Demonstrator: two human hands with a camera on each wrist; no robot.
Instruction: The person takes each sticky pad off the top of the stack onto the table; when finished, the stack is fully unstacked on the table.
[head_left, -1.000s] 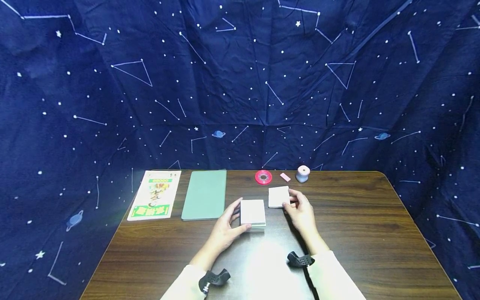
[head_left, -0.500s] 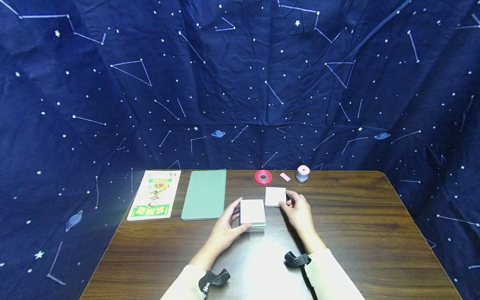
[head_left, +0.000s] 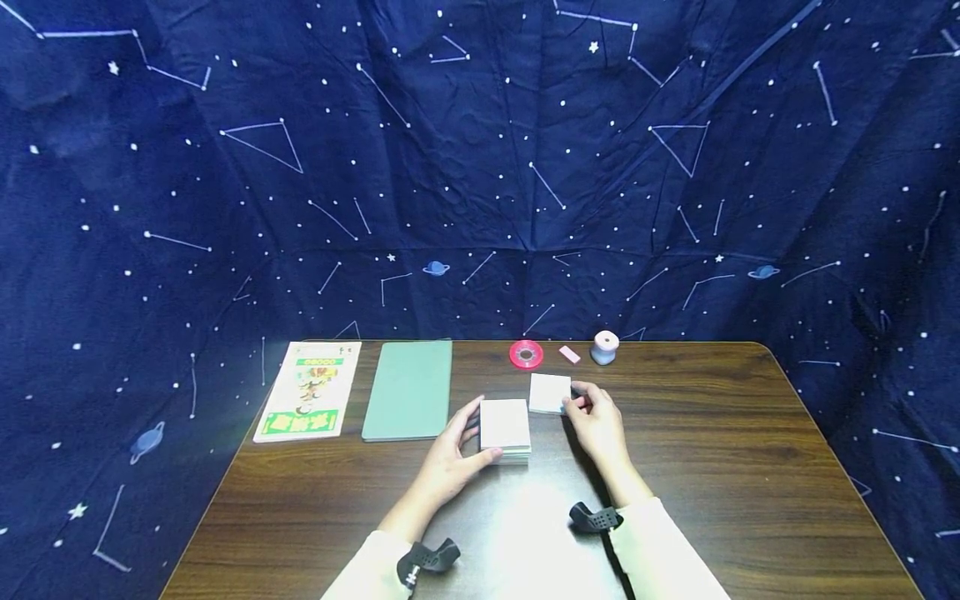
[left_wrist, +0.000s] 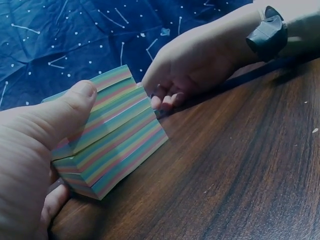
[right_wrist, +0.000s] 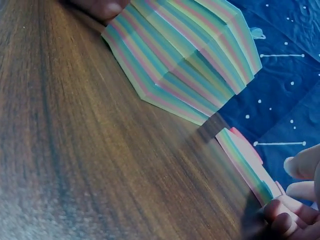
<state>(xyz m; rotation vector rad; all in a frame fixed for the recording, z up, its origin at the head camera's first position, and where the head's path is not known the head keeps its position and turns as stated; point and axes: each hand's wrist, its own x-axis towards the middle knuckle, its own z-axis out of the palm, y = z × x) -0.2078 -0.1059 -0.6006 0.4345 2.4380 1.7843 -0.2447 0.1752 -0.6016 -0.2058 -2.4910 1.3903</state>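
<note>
Navy star-patterned cloth [head_left: 480, 167] fills the background. Dark wood-grain worktop [head_left: 750, 467], shiny at near middle, near edge cut off. Left hand [head_left: 447, 463] grips tall striped paper stack [head_left: 506, 425], partly hidden by it. Right hand [head_left: 600, 421], cut off in its own wrist view, pinches thin paper pad [head_left: 550, 392], farther back and right of stack.

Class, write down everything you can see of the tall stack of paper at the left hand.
The tall stack is a square block of what looks like paper, with a plain white top. Its sides show bands of pink, yellow, green and blue, and slightly uneven layers suggest several pads piled together. It stands upright on the wooden table, held between the thumb and fingers of the left hand, left of a thinner pad.
</note>
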